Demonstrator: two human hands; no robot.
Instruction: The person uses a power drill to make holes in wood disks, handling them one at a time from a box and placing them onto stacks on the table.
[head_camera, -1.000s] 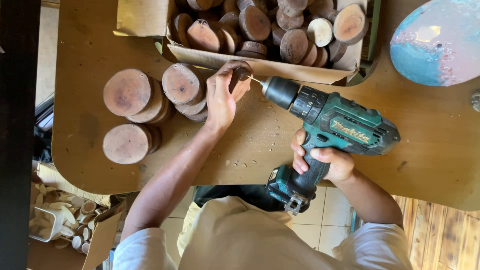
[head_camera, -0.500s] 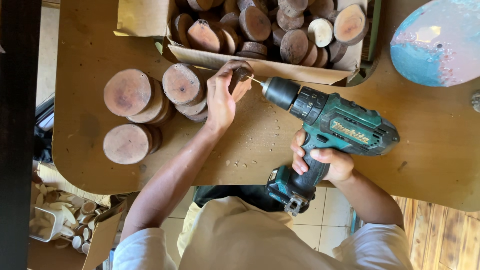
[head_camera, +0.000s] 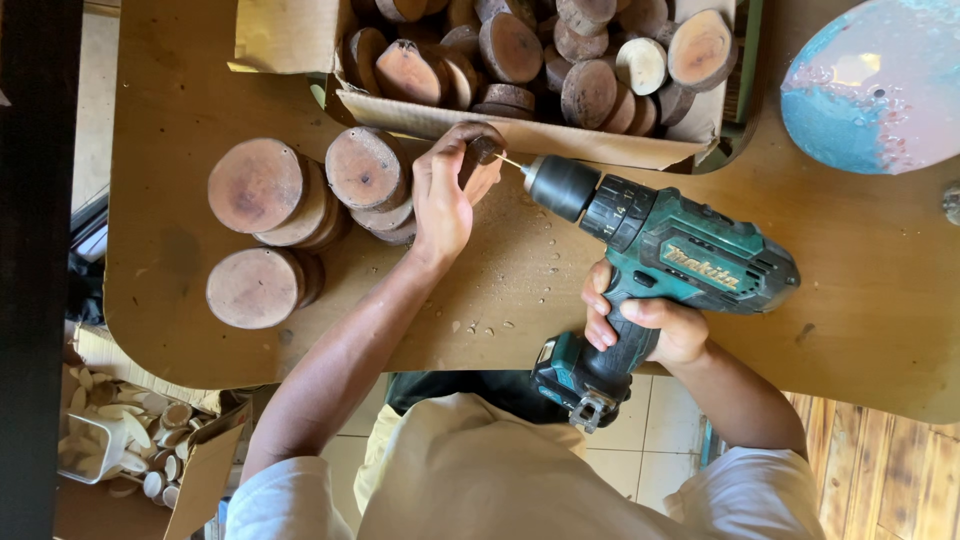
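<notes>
My left hand (head_camera: 447, 195) grips a small round wood slice (head_camera: 483, 150) on edge against the wooden table (head_camera: 870, 330), just in front of a cardboard box (head_camera: 600, 143). My right hand (head_camera: 645, 325) holds the handle of a teal and black cordless drill (head_camera: 665, 260). The drill lies tilted, and its thin bit (head_camera: 510, 162) touches the side of the slice. Stacks of larger wood slices (head_camera: 290, 200) stand just left of my left hand.
The cardboard box at the back holds several cut wood rounds (head_camera: 560, 50). A blue and pink painted disc (head_camera: 875, 85) lies at the back right. Wood chips dot the table near the drill. A box of small pale pieces (head_camera: 130, 450) sits on the floor at left.
</notes>
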